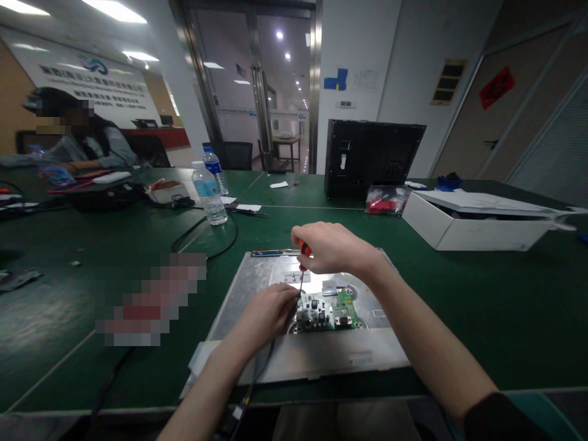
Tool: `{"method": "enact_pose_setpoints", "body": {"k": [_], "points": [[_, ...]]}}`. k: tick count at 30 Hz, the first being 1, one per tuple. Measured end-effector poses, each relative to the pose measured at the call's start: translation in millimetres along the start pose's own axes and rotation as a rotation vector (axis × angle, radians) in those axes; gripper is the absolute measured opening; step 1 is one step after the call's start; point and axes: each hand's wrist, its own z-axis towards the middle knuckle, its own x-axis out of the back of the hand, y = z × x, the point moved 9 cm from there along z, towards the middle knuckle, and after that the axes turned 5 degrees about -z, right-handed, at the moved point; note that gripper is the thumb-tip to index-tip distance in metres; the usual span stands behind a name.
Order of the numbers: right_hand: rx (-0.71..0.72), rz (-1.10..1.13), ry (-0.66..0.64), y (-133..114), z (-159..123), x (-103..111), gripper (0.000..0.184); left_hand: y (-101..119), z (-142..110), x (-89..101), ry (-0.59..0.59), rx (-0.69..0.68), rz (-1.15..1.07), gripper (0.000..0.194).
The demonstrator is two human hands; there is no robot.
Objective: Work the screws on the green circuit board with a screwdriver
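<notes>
Glass double doors (287,79) in metal frames stand beyond a long dark-green worktop (459,324), and another person in grey sleeves (114,144) is at its far left side. Near the front edge, between the forearms, a flat silver metal panel (257,269) lies on the worktop, with a small green circuit board (328,309) on top of it, toward its middle. The right hand (337,248) is above the board, its fingers wrapped around the orange-and-black handle of a slim screwdriver (304,250), whose thin shaft points down, nearly upright, to the board's upper left corner. The left hand (274,306) is low over the panel, its fingertips at that same corner, close beside the shaft's lower end; whether they pinch anything cannot be told. Left of the panel's far edge stand two clear plastic water bottles (211,199) with blue labels, near a thin black cable (236,236) that curves across the worktop. Farther back on the right are a black rectangular monitor-like housing (374,159), a clear plastic bag of red items (386,201) and a white cardboard box (487,233) with its lid slightly raised.
</notes>
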Motion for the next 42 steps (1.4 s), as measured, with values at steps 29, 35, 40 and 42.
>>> {"method": "enact_pose_setpoints", "body": {"k": [29,35,40,42], "points": [[-0.031,-0.04,-0.013,3,1,1,0.026,-1,0,-1.2,-0.011,-0.002,-0.006,0.029],[0.033,0.043,-0.034,-5,-3,1,0.025,2,0,-0.3,-0.015,-0.011,-0.008,0.029],[-0.036,-0.006,-0.018,1,0,2,0.024,2,0,0.9,-0.002,-0.009,-0.015,0.028],[-0.06,-0.034,-0.025,4,1,1,0.025,2,0,1.7,0.009,-0.011,-0.024,0.029]]}}
